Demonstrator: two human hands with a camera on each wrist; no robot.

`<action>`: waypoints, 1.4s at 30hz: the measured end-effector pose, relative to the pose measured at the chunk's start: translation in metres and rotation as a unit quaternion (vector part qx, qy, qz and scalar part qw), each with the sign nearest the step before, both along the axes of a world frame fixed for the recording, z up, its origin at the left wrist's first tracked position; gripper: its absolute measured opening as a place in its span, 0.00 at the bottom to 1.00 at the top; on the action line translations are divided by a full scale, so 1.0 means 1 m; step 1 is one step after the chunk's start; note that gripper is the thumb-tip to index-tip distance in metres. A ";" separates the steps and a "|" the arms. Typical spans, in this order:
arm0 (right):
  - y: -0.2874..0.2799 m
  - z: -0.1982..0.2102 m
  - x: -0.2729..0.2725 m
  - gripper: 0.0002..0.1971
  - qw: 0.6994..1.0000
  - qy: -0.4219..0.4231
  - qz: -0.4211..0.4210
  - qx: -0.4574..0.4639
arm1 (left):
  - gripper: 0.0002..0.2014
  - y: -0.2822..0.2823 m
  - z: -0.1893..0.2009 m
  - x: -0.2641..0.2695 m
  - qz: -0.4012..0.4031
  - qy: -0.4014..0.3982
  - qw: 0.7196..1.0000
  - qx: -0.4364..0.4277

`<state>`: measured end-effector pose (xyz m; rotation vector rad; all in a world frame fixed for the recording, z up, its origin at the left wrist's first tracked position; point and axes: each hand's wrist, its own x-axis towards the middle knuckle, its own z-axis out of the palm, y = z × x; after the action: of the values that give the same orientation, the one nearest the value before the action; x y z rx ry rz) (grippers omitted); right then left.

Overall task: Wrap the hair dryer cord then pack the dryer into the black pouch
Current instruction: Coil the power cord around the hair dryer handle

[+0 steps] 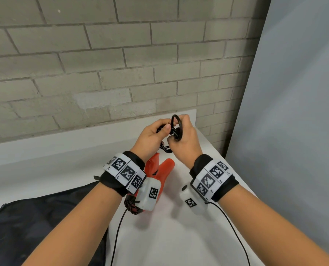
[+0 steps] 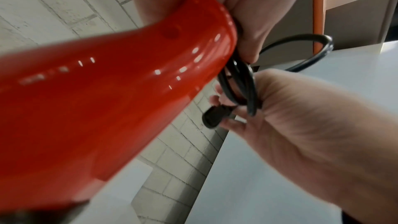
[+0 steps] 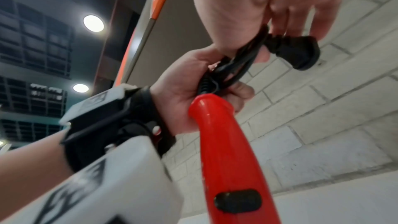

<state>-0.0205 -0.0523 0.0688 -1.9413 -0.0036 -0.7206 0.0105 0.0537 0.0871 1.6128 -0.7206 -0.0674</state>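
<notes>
Both hands (image 1: 167, 135) grip the cord (image 1: 176, 124) (coiled) above the dryer (image 1: 159, 169).

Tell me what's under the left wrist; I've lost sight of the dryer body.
Under the left hand and its wristband, the red hair dryer shows its handle and part of its body. The black pouch lies beside it. The dryer's nozzle end is hidden.
</notes>
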 end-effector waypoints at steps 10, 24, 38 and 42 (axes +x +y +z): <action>-0.045 -0.047 -0.008 0.15 0.957 0.213 0.103 -0.167 | 0.11 0.013 0.001 0.018 0.020 0.052 0.998 -0.034; -0.045 -0.017 -0.001 0.11 0.992 0.119 0.012 -0.031 | 0.12 0.021 0.002 0.018 0.045 0.012 0.999 -0.022; -0.031 0.038 -0.017 0.09 0.989 -0.031 -0.100 -0.102 | 0.12 0.026 0.010 0.011 0.021 -0.046 0.999 0.015; -0.021 0.042 -0.021 0.09 0.987 -0.058 -0.092 -0.118 | 0.12 0.027 0.009 0.012 0.028 -0.086 0.992 0.088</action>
<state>-0.0416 -0.0729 0.1110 -2.1409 0.0188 -0.9936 0.0225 0.0812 0.0958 1.8229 -0.8190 0.0501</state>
